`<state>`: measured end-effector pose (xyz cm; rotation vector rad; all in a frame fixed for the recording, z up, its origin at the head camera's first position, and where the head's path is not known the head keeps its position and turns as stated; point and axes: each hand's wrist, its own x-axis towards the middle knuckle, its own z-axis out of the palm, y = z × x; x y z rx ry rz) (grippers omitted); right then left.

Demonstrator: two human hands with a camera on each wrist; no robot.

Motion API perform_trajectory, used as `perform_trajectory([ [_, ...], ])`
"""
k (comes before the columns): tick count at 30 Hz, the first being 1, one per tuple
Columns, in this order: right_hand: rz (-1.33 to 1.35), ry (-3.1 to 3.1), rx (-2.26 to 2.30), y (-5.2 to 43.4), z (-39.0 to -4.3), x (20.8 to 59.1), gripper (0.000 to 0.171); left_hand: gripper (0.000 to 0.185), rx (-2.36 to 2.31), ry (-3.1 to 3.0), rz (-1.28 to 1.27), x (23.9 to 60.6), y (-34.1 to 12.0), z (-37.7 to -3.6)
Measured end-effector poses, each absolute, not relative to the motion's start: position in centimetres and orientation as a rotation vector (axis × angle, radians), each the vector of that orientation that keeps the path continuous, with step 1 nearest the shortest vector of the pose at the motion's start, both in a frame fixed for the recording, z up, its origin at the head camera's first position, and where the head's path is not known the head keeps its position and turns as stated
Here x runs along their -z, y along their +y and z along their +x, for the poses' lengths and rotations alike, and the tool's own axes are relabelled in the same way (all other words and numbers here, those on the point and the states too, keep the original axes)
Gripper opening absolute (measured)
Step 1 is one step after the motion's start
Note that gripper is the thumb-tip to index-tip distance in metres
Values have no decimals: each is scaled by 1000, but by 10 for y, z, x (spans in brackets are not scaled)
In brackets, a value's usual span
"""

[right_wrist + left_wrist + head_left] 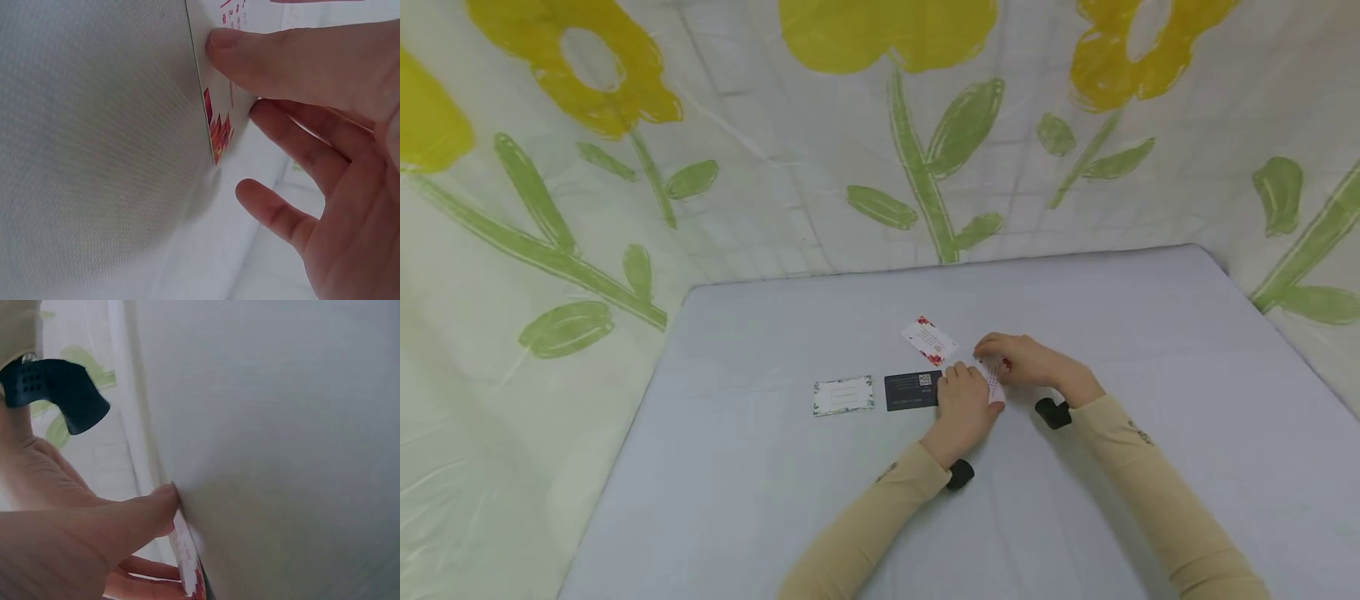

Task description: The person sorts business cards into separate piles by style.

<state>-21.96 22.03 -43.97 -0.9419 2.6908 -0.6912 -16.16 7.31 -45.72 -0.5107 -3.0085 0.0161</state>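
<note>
White card (226, 105) w/ red-orange corner motif, sm pinkish txt

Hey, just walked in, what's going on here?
A person holds a red-printed white card at the table: the right hand pinches it and the left hand touches its edge. A black QR-code card lies by the left hand, a leaf-bordered card farther left, and a red-flowered white card beyond the black one.
</note>
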Motion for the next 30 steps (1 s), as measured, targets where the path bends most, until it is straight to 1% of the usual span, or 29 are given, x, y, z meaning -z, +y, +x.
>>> perform_trajectory([
  [7,-908,2722,751,222,-217,437,43,57,108,-3067,-563,458,68,-172],
  [14,-778,2811,816,227,-214,442,41,48,373,-3076,-677,457,64,-181],
  [18,-689,2854,892,232,-212,444,33,34,645,-3028,-705,459,60,-185],
  [22,-605,2865,995,235,-210,444,21,20,942,-2900,-724,456,51,-191],
  [26,-547,2837,1105,238,-206,442,12,16,1176,-2821,-758,447,40,-201],
  [30,-509,2827,1158,238,-202,442,7,15,1314,-2847,-783,442,31,-211],
])
